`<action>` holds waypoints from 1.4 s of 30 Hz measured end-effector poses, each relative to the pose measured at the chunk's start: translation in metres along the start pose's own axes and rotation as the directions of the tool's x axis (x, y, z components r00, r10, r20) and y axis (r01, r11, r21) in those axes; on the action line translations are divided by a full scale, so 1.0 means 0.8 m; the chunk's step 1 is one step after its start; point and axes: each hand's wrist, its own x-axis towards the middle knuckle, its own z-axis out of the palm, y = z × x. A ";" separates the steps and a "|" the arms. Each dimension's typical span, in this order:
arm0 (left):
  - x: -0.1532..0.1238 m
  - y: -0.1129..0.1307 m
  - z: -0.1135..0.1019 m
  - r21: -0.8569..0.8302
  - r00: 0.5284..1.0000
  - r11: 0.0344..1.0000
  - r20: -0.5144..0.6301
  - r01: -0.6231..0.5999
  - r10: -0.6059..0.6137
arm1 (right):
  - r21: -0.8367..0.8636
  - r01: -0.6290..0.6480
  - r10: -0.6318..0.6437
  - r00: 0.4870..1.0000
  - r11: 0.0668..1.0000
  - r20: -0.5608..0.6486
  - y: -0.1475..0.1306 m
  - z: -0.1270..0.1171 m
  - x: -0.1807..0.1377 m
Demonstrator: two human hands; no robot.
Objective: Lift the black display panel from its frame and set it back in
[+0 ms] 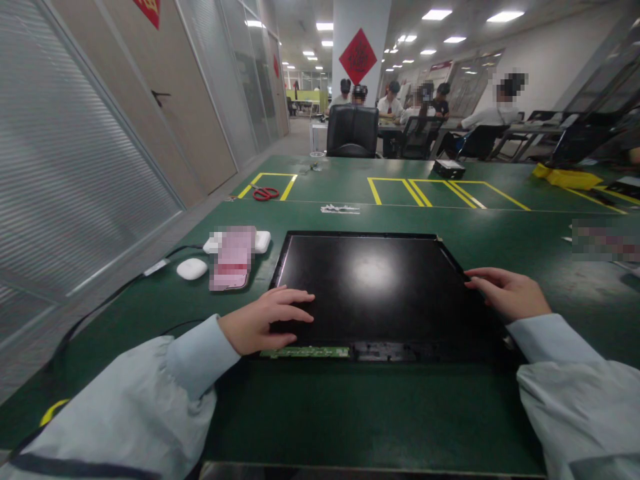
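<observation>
A black display panel [370,293] lies flat on the green tabletop, its glossy face up and reflecting a ceiling light. Along its near edge runs a narrow green circuit board [306,352], left of a black strip. My left hand [267,317] rests over the panel's left side with fingers spread; nothing is held in it. At the panel's right edge is my right hand [507,292], thumb and fingers drawn together at the frame. Whether a small part sits between those fingertips is hidden.
Left of the panel are a pink phone [233,260], a white rounded case [192,269] and a cable. Red-handled scissors [265,193] lie farther back, beside yellow tape outlines. A small black box [449,169] stands at the far edge. Several people sit beyond an office chair [353,130].
</observation>
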 end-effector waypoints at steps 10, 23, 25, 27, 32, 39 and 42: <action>0.001 -0.014 0.010 -0.006 0.996 1.000 -0.093 -0.014 0.013 | -0.007 -0.004 0.004 0.999 1.000 0.039 -0.002 -0.005 0.006; -0.002 -0.017 0.012 0.239 0.894 0.881 -0.298 0.408 -0.333 | 0.008 -0.029 0.029 1.000 1.000 0.007 -0.006 0.001 0.001; -0.003 -0.018 0.015 0.264 0.886 0.862 -0.301 0.433 -0.353 | 0.011 -0.025 0.025 1.000 1.000 0.018 -0.003 0.000 0.003; -0.004 -0.018 0.016 0.281 0.882 0.849 -0.295 0.449 -0.368 | 0.008 -0.032 0.032 0.999 0.999 0.040 0.000 -0.001 0.006; -0.002 -0.021 0.011 0.276 0.873 0.838 -0.285 0.470 -0.395 | -0.009 -0.051 0.052 0.995 0.999 0.080 0.007 -0.005 0.010; 0.001 -0.025 0.003 0.156 0.843 0.861 -0.346 0.484 -0.411 | -0.041 -0.039 0.042 0.997 0.998 0.072 0.005 -0.003 0.011; 0.001 -0.020 0.000 0.083 0.810 0.857 -0.384 0.509 -0.444 | -0.039 -0.037 0.039 0.997 0.999 0.070 0.006 -0.003 0.011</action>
